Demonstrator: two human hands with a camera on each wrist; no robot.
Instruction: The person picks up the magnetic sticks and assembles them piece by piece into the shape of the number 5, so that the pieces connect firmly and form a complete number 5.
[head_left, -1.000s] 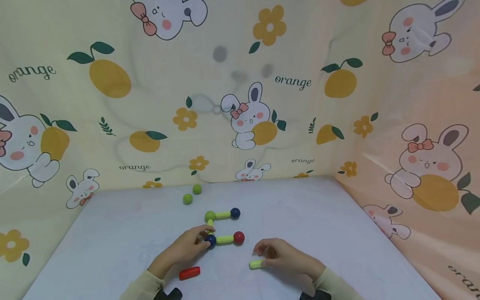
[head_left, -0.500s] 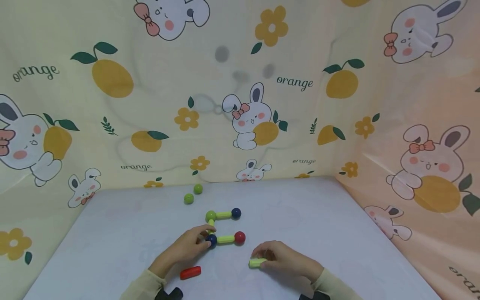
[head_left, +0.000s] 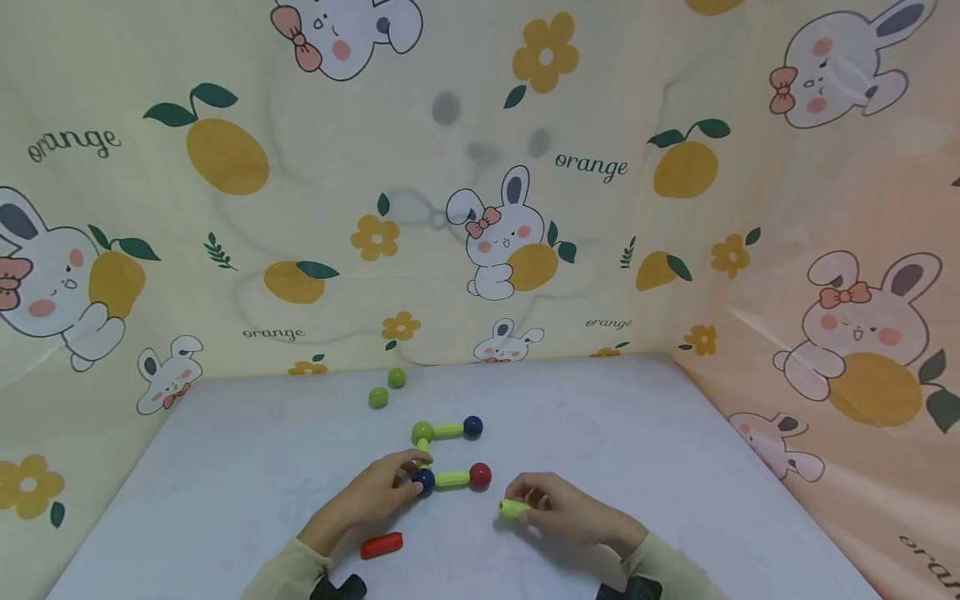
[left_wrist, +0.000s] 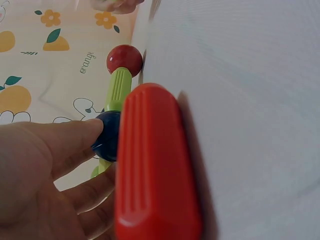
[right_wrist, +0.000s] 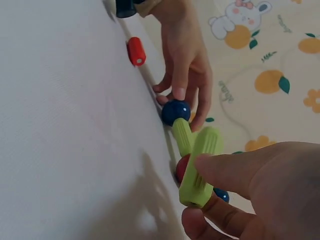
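Observation:
My left hand (head_left: 377,490) pinches the blue ball (head_left: 424,482) at the near left corner of a stick-and-ball assembly lying on the table. From that ball a light green stick (head_left: 452,479) runs right to a red ball (head_left: 480,476). Another stick, partly behind my fingers, leads back to a green ball (head_left: 422,432), which joins by a further stick (head_left: 448,430) to a second blue ball (head_left: 473,427). My right hand (head_left: 566,507) holds a loose light green stick (right_wrist: 201,167) between thumb and fingers, just off the table, near and to the right of the red ball.
A red stick (head_left: 382,546) lies on the white table (head_left: 660,433) in front of my left hand and looms large in the left wrist view. Two loose green balls (head_left: 378,397) sit near the back edge. A patterned cloth (head_left: 315,208) hangs behind the table.
My right hand has lifted the light green stick slightly off the table, its fingers closing in around it. The left hand and the assembly have stayed in place.

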